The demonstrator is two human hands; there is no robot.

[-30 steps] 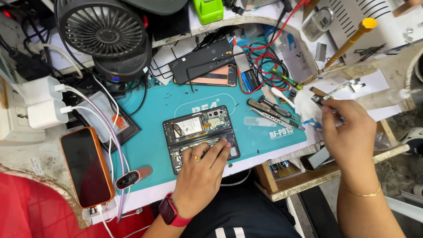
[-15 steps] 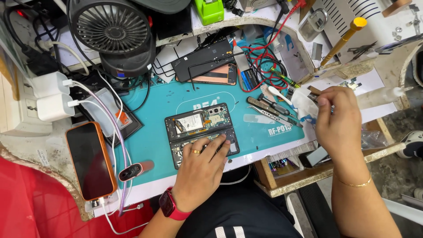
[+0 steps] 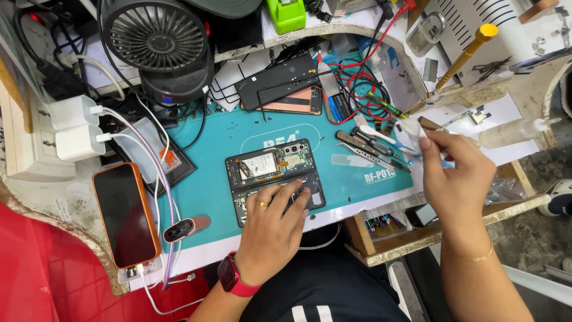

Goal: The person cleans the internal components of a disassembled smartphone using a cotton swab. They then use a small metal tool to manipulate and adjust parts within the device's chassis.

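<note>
Left hand (image 3: 271, 229) lies flat with fingers spread, pinning the opened phone (image 3: 274, 177) mid-mat on the table, while the right hand (image 3: 456, 173) at 3 o'clock has its grip pinched shut on a small white tool (image 3: 412, 131), so I'd keep that press steady and come in gently.
</note>
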